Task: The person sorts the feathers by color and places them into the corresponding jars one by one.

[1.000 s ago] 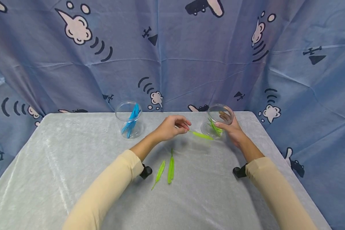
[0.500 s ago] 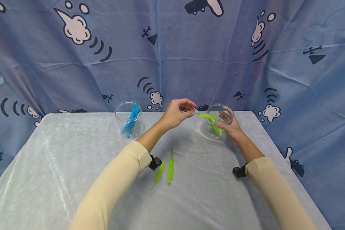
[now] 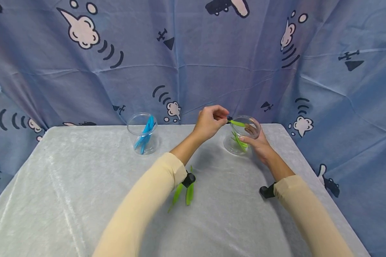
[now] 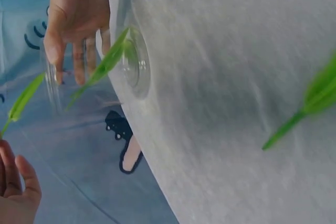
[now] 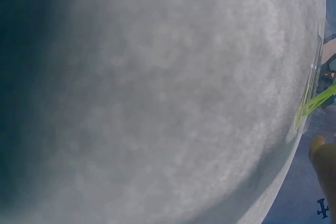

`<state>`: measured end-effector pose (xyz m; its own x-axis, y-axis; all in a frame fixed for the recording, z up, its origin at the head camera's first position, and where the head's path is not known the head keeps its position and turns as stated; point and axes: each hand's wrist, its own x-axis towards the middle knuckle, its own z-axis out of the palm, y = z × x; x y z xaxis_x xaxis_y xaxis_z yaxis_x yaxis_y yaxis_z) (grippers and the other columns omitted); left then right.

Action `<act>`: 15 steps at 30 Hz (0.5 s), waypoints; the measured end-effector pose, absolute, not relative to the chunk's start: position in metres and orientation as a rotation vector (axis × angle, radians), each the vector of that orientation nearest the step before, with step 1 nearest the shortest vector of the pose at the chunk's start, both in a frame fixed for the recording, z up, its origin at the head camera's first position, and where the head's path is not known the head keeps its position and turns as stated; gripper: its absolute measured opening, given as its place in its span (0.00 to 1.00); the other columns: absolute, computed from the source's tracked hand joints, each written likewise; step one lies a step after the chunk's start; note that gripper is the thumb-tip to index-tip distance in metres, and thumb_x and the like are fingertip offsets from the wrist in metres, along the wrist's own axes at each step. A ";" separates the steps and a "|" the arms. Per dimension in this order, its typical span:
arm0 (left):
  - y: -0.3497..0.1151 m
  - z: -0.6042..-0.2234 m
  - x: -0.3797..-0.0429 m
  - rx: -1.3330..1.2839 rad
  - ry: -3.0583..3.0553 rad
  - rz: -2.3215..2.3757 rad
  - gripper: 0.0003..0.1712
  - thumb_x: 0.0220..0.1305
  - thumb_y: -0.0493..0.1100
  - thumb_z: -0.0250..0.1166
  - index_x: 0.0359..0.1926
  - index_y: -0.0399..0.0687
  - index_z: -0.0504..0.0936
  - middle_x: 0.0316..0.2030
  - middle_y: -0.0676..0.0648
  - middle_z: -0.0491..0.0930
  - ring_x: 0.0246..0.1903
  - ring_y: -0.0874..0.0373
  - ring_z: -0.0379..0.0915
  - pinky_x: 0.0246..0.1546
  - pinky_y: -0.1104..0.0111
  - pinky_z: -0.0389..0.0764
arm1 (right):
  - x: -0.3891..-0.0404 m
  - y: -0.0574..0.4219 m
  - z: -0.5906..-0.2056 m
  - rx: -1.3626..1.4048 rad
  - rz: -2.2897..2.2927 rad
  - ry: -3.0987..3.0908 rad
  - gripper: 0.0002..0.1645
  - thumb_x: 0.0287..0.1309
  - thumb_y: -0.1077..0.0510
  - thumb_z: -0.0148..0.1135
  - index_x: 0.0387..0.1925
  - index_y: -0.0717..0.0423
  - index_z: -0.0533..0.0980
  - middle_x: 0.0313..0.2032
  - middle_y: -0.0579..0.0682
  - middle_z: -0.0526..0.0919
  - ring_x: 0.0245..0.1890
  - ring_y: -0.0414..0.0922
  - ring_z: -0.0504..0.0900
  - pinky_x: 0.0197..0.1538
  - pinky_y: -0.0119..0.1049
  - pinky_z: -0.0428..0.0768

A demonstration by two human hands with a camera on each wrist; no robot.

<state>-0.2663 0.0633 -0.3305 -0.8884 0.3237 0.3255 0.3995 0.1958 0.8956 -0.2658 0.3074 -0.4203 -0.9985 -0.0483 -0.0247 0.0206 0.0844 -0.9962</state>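
My left hand (image 3: 210, 122) pinches the quill of a green feather (image 3: 237, 123), which lies level at the mouth of a clear plastic cup (image 3: 229, 145). Around that cup's right side, my right hand (image 3: 260, 145) holds it, thumb in front and fingers behind. Several green feathers (image 3: 240, 142) lean inside the cup. The left wrist view also has the pinched feather (image 4: 23, 99) next to the cup's rim. In the right wrist view, only part of my right hand (image 5: 324, 163) shows at the edge.
Two loose green feathers (image 3: 189, 195) lie on the grey cloth-covered table (image 3: 231, 214), partly under my left forearm. A second clear cup (image 3: 132, 137) with blue feathers (image 3: 144, 135) stands at the back left. Behind the table hangs a patterned blue curtain (image 3: 132, 78).
My left hand has risen and moved right, bringing the green feather from low before the cup up to its mouth. My right hand stays on the cup.
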 end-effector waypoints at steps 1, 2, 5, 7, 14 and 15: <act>0.065 -0.330 -0.266 -0.714 -2.381 -1.811 0.08 0.64 0.29 0.66 0.43 0.37 0.85 0.39 0.43 0.85 0.37 0.55 0.80 0.38 0.75 0.79 | -0.266 0.307 -0.420 -0.029 -2.092 2.273 0.56 0.60 0.68 0.63 0.77 0.42 0.40 0.77 0.58 0.44 0.77 0.52 0.44 0.75 0.51 0.49; 0.067 -0.330 -0.265 -0.712 -2.381 -1.808 0.07 0.64 0.29 0.66 0.43 0.37 0.85 0.38 0.43 0.85 0.37 0.56 0.80 0.38 0.75 0.79 | -0.266 0.307 -0.420 -0.031 -2.093 2.272 0.57 0.60 0.68 0.63 0.78 0.42 0.40 0.77 0.58 0.44 0.77 0.52 0.44 0.75 0.51 0.49; 0.073 -0.331 -0.265 -0.681 -2.379 -1.819 0.07 0.63 0.29 0.67 0.42 0.38 0.85 0.37 0.44 0.85 0.36 0.57 0.80 0.37 0.76 0.79 | -0.266 0.306 -0.420 -0.053 -2.111 2.257 0.56 0.60 0.69 0.63 0.78 0.44 0.39 0.77 0.59 0.45 0.77 0.52 0.44 0.76 0.50 0.49; 0.077 -0.333 -0.265 -0.654 -2.375 -1.826 0.06 0.62 0.29 0.67 0.41 0.38 0.85 0.36 0.44 0.85 0.35 0.57 0.80 0.36 0.76 0.79 | -0.266 0.306 -0.420 -0.066 -2.123 2.247 0.56 0.60 0.70 0.62 0.78 0.44 0.40 0.77 0.60 0.45 0.76 0.53 0.45 0.76 0.50 0.48; 0.090 -0.341 -0.264 -0.626 -2.399 -1.811 0.06 0.61 0.30 0.69 0.40 0.36 0.86 0.36 0.43 0.86 0.35 0.56 0.81 0.36 0.76 0.79 | -0.265 0.306 -0.421 -0.083 -2.140 2.248 0.55 0.60 0.70 0.61 0.77 0.45 0.40 0.76 0.60 0.46 0.76 0.54 0.45 0.76 0.51 0.46; 0.092 -0.341 -0.263 -0.630 -2.404 -1.807 0.06 0.61 0.31 0.69 0.40 0.37 0.86 0.36 0.44 0.86 0.35 0.57 0.81 0.36 0.76 0.79 | -0.265 0.306 -0.421 -0.079 -2.135 2.252 0.55 0.61 0.70 0.61 0.77 0.44 0.40 0.76 0.60 0.46 0.76 0.54 0.45 0.76 0.51 0.46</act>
<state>-0.2631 0.0918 -0.3414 -0.9137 0.2798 0.2947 0.3609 0.2253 0.9050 -0.2651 0.3064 -0.4207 -0.9980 -0.0628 0.0081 -0.0114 0.0525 -0.9986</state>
